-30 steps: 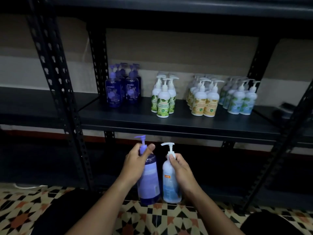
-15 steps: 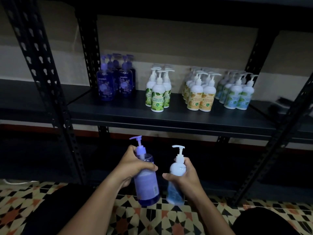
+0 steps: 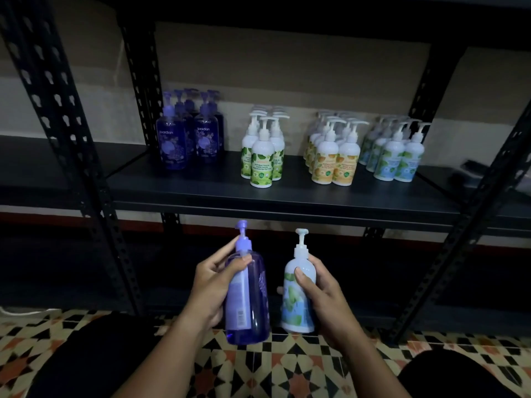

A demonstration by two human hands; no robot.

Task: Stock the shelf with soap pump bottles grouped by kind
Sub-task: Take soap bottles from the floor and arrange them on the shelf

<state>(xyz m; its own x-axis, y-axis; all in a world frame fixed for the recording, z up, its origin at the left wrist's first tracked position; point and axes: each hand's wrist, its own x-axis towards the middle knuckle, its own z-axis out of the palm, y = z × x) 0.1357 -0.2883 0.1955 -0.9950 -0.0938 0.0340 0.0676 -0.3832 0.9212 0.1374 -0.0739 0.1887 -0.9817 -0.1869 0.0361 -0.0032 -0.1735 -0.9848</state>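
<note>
both bottles have come up off the tiled floor (image 3: 287, 369) since a second ago. back then they stood on the tiles; now they hang in the air, below the front edge of the shelf (image 3: 287, 196). this likely means the picking up is done and the putting away comes next.

the left hand (image 3: 212, 285) has its grip wrapped round the purple bottle (image 3: 250, 294), thumb near the neck. the right hand (image 3: 321, 291) has its grip wrapped round the white bottle with the blue and green label (image 3: 296, 294), thumb on its front. the two bottles are just beside each other, not touching as far as i can tell.

on the shelf there are four groups. the purple group (image 3: 186, 139) is at the left end. the green-label group (image 3: 263, 156) is next, then the orange-label group (image 3: 333, 156), and the blue-label group (image 3: 393, 153) is at the right end.

there is bare shelf in front of every group, out to the front edge. so the purple bottle can likely go in front of the purple group, and the white one in front of the blue-label group.

watch the front edge of the shelf: the pump tops are right under it and must go out and around it. a black post (image 3: 71, 168) stands left of the purple group, and a slanted post (image 3: 474, 211) crosses near the blue-label group, so the right hand has less room.
</note>
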